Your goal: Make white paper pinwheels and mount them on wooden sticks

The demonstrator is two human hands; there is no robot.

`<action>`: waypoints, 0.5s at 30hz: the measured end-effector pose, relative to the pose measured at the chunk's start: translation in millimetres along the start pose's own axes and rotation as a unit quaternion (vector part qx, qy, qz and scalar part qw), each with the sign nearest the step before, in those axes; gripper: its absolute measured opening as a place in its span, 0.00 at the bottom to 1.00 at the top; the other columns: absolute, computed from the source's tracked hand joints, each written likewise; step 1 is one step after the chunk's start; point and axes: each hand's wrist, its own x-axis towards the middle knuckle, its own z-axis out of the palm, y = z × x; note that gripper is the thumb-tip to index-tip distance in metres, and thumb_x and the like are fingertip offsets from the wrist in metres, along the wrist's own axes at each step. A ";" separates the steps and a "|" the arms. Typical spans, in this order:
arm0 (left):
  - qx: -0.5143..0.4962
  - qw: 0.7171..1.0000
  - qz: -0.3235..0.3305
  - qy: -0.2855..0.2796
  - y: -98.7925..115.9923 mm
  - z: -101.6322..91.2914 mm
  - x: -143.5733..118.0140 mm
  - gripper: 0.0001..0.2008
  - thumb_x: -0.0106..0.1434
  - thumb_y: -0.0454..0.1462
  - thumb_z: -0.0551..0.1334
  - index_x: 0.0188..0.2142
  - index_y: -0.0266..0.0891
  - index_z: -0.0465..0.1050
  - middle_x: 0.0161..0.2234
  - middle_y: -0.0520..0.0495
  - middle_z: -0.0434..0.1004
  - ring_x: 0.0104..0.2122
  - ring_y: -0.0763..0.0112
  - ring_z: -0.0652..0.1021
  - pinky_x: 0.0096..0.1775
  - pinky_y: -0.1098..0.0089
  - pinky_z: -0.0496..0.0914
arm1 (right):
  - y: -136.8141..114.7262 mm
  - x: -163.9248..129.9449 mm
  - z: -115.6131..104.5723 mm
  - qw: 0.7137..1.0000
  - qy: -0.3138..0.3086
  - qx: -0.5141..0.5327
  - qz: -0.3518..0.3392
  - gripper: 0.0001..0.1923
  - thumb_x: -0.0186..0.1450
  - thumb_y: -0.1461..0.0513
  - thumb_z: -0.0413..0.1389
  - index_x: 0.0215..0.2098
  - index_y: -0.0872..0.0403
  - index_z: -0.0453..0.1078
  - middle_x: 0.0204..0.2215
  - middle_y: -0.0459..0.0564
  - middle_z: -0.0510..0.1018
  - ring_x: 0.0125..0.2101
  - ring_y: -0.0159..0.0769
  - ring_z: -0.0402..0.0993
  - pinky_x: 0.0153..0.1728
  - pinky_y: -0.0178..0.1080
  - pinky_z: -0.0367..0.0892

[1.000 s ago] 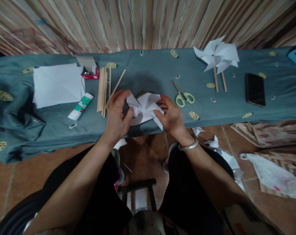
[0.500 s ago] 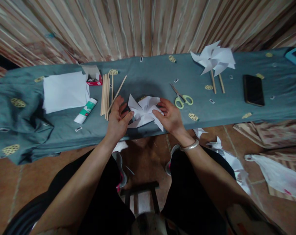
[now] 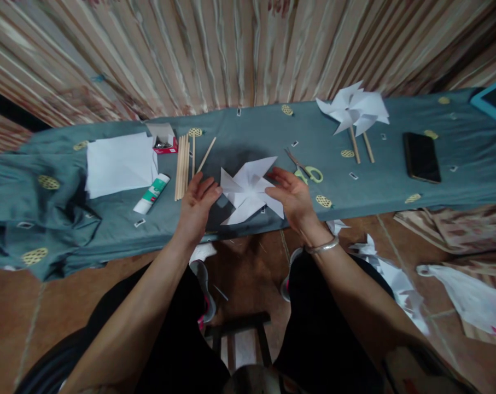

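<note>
A folded white paper pinwheel lies near the front edge of the cloth-covered table, its pointed blades spread out. To its left is my left hand, fingers parted and empty, thumb tip close to the left blade. My right hand is at the other side, with its thumb against the right blade and its fingers loosely apart. Thin wooden sticks lie just beyond my left hand. Scissors with light green handles lie behind my right fingers.
Left of the sticks are an opened small red box of metal bits, a glue stick and white paper sheets. Two finished pinwheels on sticks, a phone and a blue-framed tablet are at right. Paper scraps litter the floor.
The pinwheel has turned and now shows its blades more fully. My left hand has come away from it, and my right hand's hold has loosened. The view has shifted slightly.
</note>
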 end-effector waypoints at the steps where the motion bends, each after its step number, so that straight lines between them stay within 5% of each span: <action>1: -0.013 1.000 -0.010 0.001 2.0 0.3 -0.8 0.32 0.54 0.40 0.67 0.57 0.43 0.59 0.58 0.38 0.68 0.59 0.60 0.70 0.59 0.56 0.65 | -0.7 0.7 -1.0 1.000 0.000 0.012 0.001 0.32 0.47 0.55 0.68 0.49 0.51 0.68 0.53 0.56 0.75 0.47 0.44 0.75 0.51 0.50 0.71; 9: -0.136 0.984 -0.113 -0.017 16.9 15.0 -5.9 0.23 0.51 0.40 0.69 0.46 0.39 0.66 0.45 0.41 0.79 0.49 0.63 0.78 0.55 0.60 0.68 | -14.7 5.7 -4.3 0.993 0.003 0.112 0.028 0.24 0.46 0.61 0.66 0.41 0.50 0.71 0.46 0.50 0.80 0.48 0.45 0.76 0.54 0.52 0.69; 15: -0.127 0.979 -0.117 -0.107 24.1 27.3 0.1 0.20 0.46 0.42 0.72 0.38 0.36 0.76 0.36 0.44 0.82 0.39 0.64 0.81 0.46 0.65 0.72 | -26.1 2.1 -6.6 0.992 -0.033 0.121 0.032 0.24 0.47 0.61 0.66 0.42 0.50 0.72 0.47 0.51 0.80 0.51 0.47 0.75 0.57 0.53 0.67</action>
